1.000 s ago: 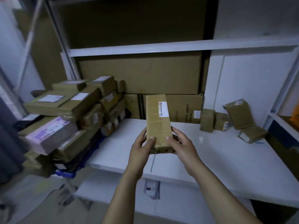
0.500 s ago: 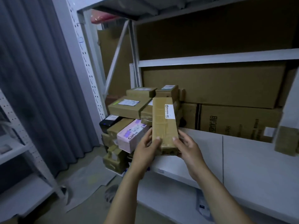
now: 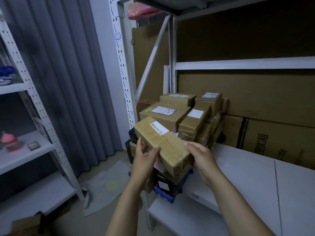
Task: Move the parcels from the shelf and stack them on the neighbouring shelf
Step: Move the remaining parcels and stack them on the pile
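Head camera looked down on a long brown parcel [image 3: 163, 145], tilted with its label up, at the front of the stack of parcels [image 3: 172, 114] on the left end of the white shelf [image 3: 247, 176]. The left hand [image 3: 144, 159] grasped its near side, thumb on top. The right hand [image 3: 202, 157] clasped its near-right corner. Whether it rested on the stack, I could not tell.
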